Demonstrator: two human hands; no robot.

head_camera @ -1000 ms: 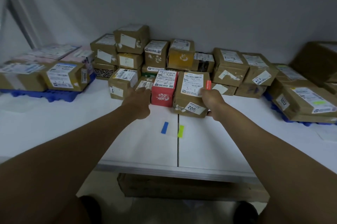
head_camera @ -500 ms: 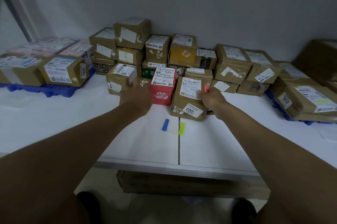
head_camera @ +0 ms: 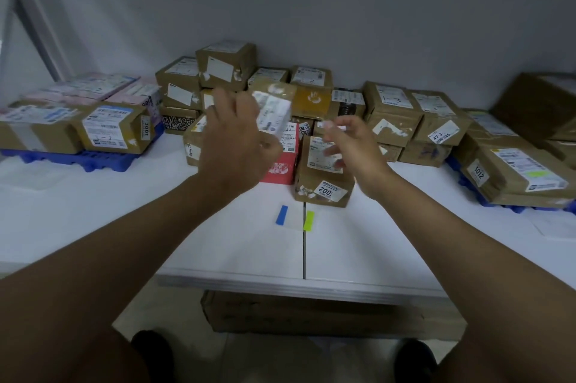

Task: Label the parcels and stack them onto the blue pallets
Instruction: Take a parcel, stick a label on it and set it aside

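My left hand point(head_camera: 233, 139) grips a small brown parcel point(head_camera: 274, 108) with a white label and holds it in the air above the pile, blurred by motion. My right hand point(head_camera: 352, 145) hovers just above the brown box marked 1002 point(head_camera: 324, 192), fingers loosely bent and apart, with a small white blur at the index fingertip. A red box point(head_camera: 280, 167) stands to the left of the 1002 box. Blue pallets lie at the left point(head_camera: 78, 159) and the right point(head_camera: 461, 177), both carrying labelled parcels such as 3001 point(head_camera: 115, 128) and 1012 point(head_camera: 514, 174).
Several brown parcels are heaped against the back wall on the white table point(head_camera: 93, 211). A blue tape strip point(head_camera: 282, 214) and a yellow-green one point(head_camera: 309, 220) lie near the table seam. A flat cardboard box point(head_camera: 311, 311) sits under the table.
My left hand has lifted a small parcel out of the pile next to the red box. My right hand has let go of the 1002 box and risen above it.
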